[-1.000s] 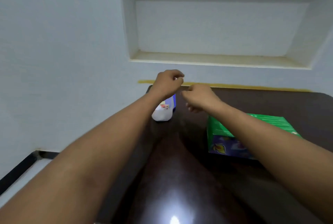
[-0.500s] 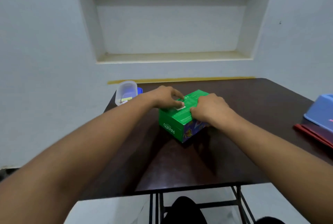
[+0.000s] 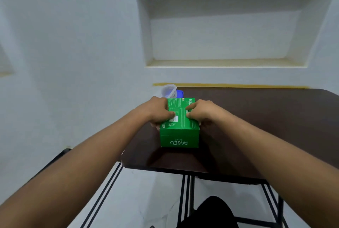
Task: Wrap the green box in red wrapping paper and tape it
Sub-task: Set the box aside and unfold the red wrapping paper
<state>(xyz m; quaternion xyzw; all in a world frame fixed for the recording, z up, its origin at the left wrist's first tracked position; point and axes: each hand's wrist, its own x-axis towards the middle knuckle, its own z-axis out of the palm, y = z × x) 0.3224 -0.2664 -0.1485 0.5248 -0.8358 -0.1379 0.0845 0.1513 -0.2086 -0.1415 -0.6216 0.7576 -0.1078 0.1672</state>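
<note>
The green box [image 3: 180, 127] with white "PASEO" lettering lies on the dark brown table [image 3: 256, 127], near its left front corner. My left hand [image 3: 159, 111] grips the box's left side, thumb on top and fingers down the side. My right hand [image 3: 200, 113] grips the right side the same way. No red wrapping paper or tape shows in this view.
A clear plastic container [image 3: 168, 91] and a blue lid [image 3: 179, 94] stand just behind the box at the table's back left. A recessed wall shelf [image 3: 225, 62] is above. The table's front edge and metal legs [image 3: 185, 196] are close to me.
The box has been turned so a short end faces me and it sits nearer the table's left front corner. Both hands went from pressing on its top to gripping its sides. The view shifted left.
</note>
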